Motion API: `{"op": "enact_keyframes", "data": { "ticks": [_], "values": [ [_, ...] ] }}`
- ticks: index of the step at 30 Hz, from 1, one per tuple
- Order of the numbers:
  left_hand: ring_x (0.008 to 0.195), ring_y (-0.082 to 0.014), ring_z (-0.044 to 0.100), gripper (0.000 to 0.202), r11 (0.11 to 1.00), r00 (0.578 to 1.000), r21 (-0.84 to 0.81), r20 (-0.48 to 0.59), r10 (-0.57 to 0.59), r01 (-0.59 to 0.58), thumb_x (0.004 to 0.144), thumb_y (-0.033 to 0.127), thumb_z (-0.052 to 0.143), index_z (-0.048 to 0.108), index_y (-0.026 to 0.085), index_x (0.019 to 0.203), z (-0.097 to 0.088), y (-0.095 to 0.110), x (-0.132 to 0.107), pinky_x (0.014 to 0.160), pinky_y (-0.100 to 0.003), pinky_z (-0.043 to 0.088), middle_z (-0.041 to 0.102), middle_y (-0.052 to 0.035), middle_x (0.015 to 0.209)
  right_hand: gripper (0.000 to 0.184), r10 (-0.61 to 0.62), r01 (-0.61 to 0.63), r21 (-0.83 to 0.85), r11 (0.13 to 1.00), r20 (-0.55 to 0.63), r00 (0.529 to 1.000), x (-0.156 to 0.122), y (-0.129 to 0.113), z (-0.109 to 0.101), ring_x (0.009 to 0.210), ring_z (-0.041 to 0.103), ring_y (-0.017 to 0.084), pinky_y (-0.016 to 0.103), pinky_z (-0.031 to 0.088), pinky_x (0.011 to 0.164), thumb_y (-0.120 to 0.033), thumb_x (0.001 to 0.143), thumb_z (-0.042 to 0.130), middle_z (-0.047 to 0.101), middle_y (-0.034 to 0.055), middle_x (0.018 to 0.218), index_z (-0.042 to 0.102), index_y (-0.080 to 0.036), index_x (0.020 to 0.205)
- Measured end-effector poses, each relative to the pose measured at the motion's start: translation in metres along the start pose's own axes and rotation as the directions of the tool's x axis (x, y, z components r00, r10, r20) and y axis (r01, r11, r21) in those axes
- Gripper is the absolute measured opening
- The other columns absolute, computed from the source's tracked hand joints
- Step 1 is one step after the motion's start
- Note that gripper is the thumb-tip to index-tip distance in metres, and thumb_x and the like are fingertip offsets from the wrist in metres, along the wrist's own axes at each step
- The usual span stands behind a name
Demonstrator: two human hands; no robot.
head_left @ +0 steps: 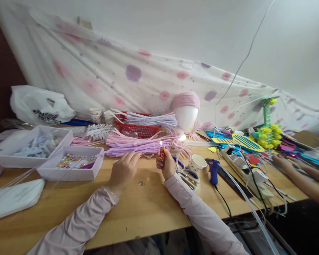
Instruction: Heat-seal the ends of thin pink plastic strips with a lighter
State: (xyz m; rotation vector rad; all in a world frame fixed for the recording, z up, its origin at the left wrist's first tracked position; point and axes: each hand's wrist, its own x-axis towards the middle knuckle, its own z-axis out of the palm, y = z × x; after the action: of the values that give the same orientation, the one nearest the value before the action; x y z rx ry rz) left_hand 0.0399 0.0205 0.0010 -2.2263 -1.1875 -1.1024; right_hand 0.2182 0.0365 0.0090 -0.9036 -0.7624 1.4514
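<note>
My right hand [168,165] is closed around a red lighter [162,158], held upright with a small flame at its top. To its left, my left hand [124,169] is seen from the back, its fingers bent together and pointing toward the lighter; whatever they may pinch is hidden. Just beyond both hands lies a thick bundle of pink and lavender pipe cleaners [133,146]. A pink rolled flower [177,146] rises behind the lighter. Scissors [189,179] with pale handles rest beside my right wrist, close to a paper cup [197,163].
Left are white boxes [69,173] of beads and trimmings. At the back stand a red basket [138,130] with pale pipe cleaners and a foam head [186,117]. Right are a blue glue gun [214,171], a corded power strip [248,177] and another person's hands [284,164].
</note>
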Motion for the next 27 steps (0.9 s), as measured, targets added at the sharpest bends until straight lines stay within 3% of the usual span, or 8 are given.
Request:
{"op": "enact_keyframes", "data": {
  "ticks": [8,20,27],
  "values": [
    [0.076,-0.0174,0.06,0.023,1.0,1.0,-0.007,-0.013,0.008,-0.008,0.092,0.019,0.042,0.061,0.016,0.102,-0.001,0.001,0.001,0.066,-0.029,0.045,0.065,-0.005,0.08,0.035,0.004,-0.003,0.025,1.0,-0.027,1.0,0.0,-0.002,0.0,0.034,0.013,0.004,0.019,0.003,0.037,-0.052,0.069,0.054,0.027,-0.0105,0.043,0.044,-0.02,0.062],
    [0.075,-0.0171,0.058,0.022,1.0,1.0,-0.002,-0.012,0.004,-0.004,0.092,0.02,0.042,0.061,0.017,0.101,-0.001,0.001,0.001,0.066,-0.027,0.043,0.064,-0.0037,0.079,0.043,0.124,-0.084,-0.247,0.965,0.148,0.981,-0.008,0.019,0.011,0.033,0.016,0.003,0.021,0.005,0.037,-0.06,0.065,0.053,0.028,-0.0101,0.042,0.044,-0.019,0.059],
    [0.075,-0.0175,0.058,0.02,1.0,1.0,-0.005,-0.017,0.016,-0.016,0.092,0.019,0.043,0.062,0.016,0.099,-0.002,0.001,0.001,0.065,-0.028,0.042,0.064,-0.0037,0.077,0.041,0.109,-0.092,-0.144,0.985,0.119,0.987,-0.005,0.012,0.006,0.034,0.014,0.003,0.02,0.004,0.037,-0.058,0.063,0.056,0.028,-0.0105,0.044,0.044,-0.019,0.059]
  ]
}}
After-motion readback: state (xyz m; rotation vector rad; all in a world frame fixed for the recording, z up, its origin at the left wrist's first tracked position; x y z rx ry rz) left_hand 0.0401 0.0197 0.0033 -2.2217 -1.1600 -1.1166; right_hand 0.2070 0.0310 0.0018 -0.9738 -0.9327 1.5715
